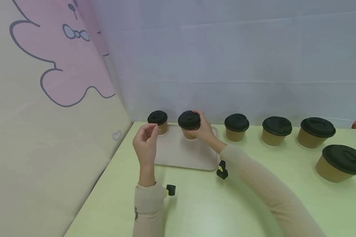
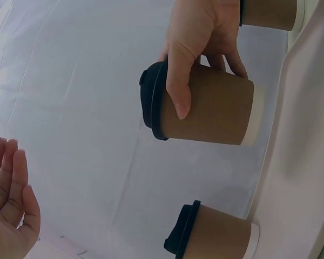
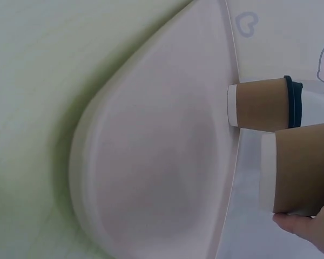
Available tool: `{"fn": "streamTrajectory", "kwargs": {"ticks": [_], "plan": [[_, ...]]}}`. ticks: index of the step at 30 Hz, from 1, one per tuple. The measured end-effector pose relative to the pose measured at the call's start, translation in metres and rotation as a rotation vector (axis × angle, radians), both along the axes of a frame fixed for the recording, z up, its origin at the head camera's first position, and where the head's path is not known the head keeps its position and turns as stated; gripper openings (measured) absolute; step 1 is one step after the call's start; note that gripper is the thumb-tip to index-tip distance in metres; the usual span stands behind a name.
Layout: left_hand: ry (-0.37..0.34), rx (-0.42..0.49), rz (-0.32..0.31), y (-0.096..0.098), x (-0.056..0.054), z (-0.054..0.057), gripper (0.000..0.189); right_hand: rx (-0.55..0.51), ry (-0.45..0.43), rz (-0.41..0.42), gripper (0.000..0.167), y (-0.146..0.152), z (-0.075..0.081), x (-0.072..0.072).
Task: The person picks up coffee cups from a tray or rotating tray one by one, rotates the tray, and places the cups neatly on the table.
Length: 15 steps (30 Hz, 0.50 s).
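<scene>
My right hand grips a brown paper cup with a black lid, the thumb on one side and fingers on the other. In the left wrist view the cup's white base hangs a little above the pale tray. A second lidded paper cup stands at the tray's back left corner. My left hand is raised in front of that cup, partly covering it, its fingers loosely bent with nothing in them; in the left wrist view this hand is apart from both cups.
Right of the tray, several more lidded cups stand on the pale green table, among them one nearby cup and a closer one at the far right. A white curtain-like wall rises behind. A patterned wall borders the left.
</scene>
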<state>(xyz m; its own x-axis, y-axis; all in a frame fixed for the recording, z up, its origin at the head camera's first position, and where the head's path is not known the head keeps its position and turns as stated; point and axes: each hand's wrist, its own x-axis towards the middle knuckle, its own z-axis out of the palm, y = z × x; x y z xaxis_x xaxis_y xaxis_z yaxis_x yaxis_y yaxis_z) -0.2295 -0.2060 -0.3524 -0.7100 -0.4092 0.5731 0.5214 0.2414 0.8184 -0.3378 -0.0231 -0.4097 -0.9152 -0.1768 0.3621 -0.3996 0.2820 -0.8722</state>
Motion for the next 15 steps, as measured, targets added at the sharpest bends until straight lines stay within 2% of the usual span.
{"fn": "streamTrajectory", "kwargs": {"ticks": [5, 15], "plan": [[0.007, -0.005, 0.000, 0.000, 0.001, -0.001, 0.018, 0.000, 0.003, 0.013, 0.085, 0.005, 0.001, 0.009], [0.033, -0.006, -0.023, 0.000, -0.004, -0.005, 0.020, 0.030, 0.013, 0.023, 0.084, 0.017, -0.004, 0.018]]}}
